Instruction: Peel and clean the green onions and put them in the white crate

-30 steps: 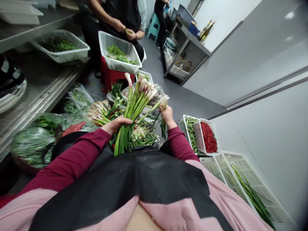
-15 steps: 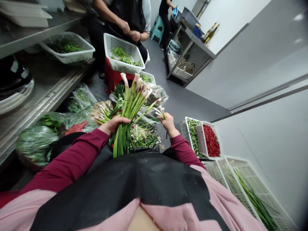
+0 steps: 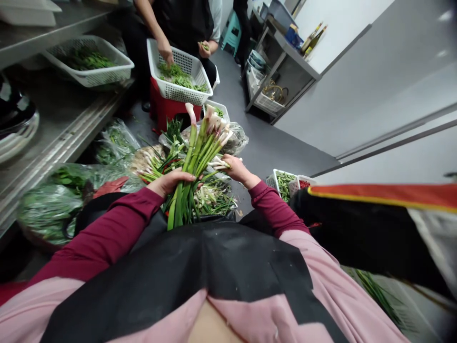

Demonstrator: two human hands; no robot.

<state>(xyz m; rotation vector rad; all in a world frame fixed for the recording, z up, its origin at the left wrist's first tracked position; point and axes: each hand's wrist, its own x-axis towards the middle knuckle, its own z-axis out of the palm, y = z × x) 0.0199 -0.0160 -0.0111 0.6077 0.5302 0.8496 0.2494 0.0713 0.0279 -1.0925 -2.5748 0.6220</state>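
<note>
My left hand [image 3: 174, 181] is closed around a thick bunch of green garlic [image 3: 195, 159], its white and purplish bulb ends up and its green leaves hanging over my black apron [image 3: 178, 281]. Just right of that bunch, my right hand [image 3: 236, 169] grips several thinner white-ended green garlic stalks [image 3: 218, 164]. Their tips point left, against or very near the bunch; I cannot tell whether they touch. Below lies a heap of trimmed stalks and leaves [image 3: 214, 197]. More stalks with roots [image 3: 150, 162] lie left of the bunch.
A co-worker's hand [image 3: 166, 51] reaches into a white basket [image 3: 185, 90] of greens on a red stool [image 3: 166, 107]. Bagged greens [image 3: 50, 205] sit at left beneath a metal shelf [image 3: 74, 133]. Someone's dark clothing with red-orange trim [image 3: 374, 228] covers much of the right-hand baskets.
My right hand has moved left with its stalks, up to the bunch. Someone in dark clothing has come in at the right. The co-worker's hands have parted, one now in the basket.
</note>
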